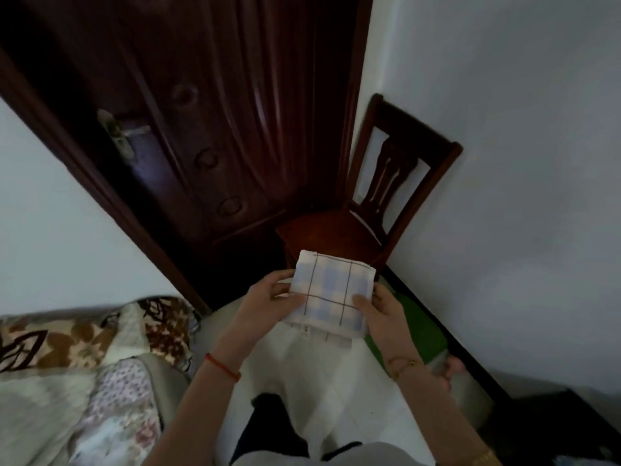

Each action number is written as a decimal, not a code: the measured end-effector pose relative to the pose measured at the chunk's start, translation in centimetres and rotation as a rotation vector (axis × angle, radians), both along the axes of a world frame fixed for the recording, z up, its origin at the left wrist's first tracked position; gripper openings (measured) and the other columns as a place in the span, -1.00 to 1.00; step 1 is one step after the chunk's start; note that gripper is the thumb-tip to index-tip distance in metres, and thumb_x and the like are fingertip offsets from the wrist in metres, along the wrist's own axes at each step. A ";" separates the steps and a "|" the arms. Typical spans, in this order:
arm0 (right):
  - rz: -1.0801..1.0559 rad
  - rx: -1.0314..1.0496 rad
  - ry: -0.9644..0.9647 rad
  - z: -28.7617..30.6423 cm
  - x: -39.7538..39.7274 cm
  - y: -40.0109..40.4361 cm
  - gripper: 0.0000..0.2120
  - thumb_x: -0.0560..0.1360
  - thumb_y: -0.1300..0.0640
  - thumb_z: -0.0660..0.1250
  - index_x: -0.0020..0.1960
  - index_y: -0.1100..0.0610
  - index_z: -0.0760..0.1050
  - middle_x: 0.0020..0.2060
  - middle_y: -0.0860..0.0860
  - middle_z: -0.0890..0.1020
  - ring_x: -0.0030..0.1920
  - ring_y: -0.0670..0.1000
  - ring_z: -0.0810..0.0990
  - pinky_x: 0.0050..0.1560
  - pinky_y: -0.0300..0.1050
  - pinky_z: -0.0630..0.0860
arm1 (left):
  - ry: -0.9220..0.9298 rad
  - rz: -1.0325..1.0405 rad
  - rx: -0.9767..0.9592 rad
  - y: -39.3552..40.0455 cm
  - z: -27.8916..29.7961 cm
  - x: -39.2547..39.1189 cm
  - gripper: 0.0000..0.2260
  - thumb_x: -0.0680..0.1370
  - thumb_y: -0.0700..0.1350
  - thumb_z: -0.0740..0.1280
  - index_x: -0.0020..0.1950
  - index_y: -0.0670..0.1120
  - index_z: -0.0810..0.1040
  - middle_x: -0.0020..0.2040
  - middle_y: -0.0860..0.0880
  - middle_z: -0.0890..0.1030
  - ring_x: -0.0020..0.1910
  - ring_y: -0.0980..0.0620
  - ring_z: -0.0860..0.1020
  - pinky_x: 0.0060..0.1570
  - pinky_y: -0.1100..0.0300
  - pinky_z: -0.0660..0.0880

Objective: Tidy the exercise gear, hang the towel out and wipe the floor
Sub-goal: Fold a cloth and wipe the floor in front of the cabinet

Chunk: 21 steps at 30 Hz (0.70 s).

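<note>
Head view shows the towel, folded into a thick checked square, held in the air between both hands in front of the person's waist, above the pale floor and short of the chair that stands in the corner by the door. The left hand grips the towel's left edge, thumb on top and fingers curled under; the right hand pinches the right near corner, thumb on the cloth and the other fingers beneath it. The square lies roughly flat, tilted a little, its far edge toward the chair seat, so neither hand is nearer than the other. To hang it out, the folds would likely have to be shaken open first, and the chair back, straight ahead and above the towel, looks the nearest rail, though that is a guess. Fingers under the cloth are hidden, so how many layers they catch cannot be told. A green thing along the wall's foot at the right is half covered by the right wrist and cannot be identified. At the left lies a patterned blanket, cut off by the frame.
</note>
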State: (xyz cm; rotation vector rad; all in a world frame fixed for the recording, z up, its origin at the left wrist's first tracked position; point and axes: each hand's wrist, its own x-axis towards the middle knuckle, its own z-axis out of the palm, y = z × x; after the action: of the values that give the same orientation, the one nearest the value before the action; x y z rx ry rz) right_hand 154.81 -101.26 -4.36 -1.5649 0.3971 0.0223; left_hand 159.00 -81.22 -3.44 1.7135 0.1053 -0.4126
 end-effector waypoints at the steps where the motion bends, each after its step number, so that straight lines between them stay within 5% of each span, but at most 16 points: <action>1: -0.006 -0.019 -0.002 -0.4 2.0 0.3 -0.83 0.56 0.26 0.28 -0.02 -0.01 0.51 -0.06 0.05 0.65 -0.03 0.08 0.64 -0.01 0.02 0.62 | -0.018 -0.039 0.029 0.4 -0.4 2.2 -0.60 0.50 -0.17 0.46 0.30 0.01 0.50 0.04 0.04 0.68 -0.03 0.05 0.67 -0.01 0.07 0.62; 5: -0.050 -0.038 0.000 -1.9 9.8 1.8 -0.85 0.56 0.26 0.28 0.01 0.01 0.50 -0.10 -0.03 0.65 -0.11 -0.06 0.64 -0.16 -0.19 0.60 | -0.093 -0.203 0.126 2.1 -1.9 11.4 -0.57 0.49 -0.17 0.47 0.31 0.04 0.45 0.10 0.02 0.63 -0.01 0.06 0.64 -0.02 0.22 0.58; 15: -0.285 -0.036 0.067 -5.2 28.5 6.9 -0.83 0.54 0.19 0.32 0.12 0.13 0.53 -0.02 0.03 0.68 0.00 0.07 0.66 0.07 0.16 0.60 | -0.067 -0.379 0.068 5.3 -3.6 34.5 -0.56 0.48 -0.30 0.44 0.29 0.01 0.46 0.05 0.01 0.64 -0.01 0.12 0.62 -0.11 0.36 0.54; 21: -0.382 -0.188 0.184 -7.1 35.6 6.4 -0.85 0.54 0.18 0.30 0.10 0.10 0.52 -0.04 0.00 0.65 -0.03 0.03 0.64 0.06 0.08 0.60 | 0.040 -0.512 0.077 3.5 -5.9 43.7 -0.58 0.49 -0.31 0.41 0.28 0.01 0.45 0.07 -0.01 0.65 -0.02 0.08 0.64 -0.14 0.33 0.55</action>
State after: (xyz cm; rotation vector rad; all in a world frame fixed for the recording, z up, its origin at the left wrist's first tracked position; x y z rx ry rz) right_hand 190.45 -94.85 -11.43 -1.6532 0.8589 -0.1720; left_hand 202.75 -77.76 -9.30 1.8006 -0.2994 -0.8287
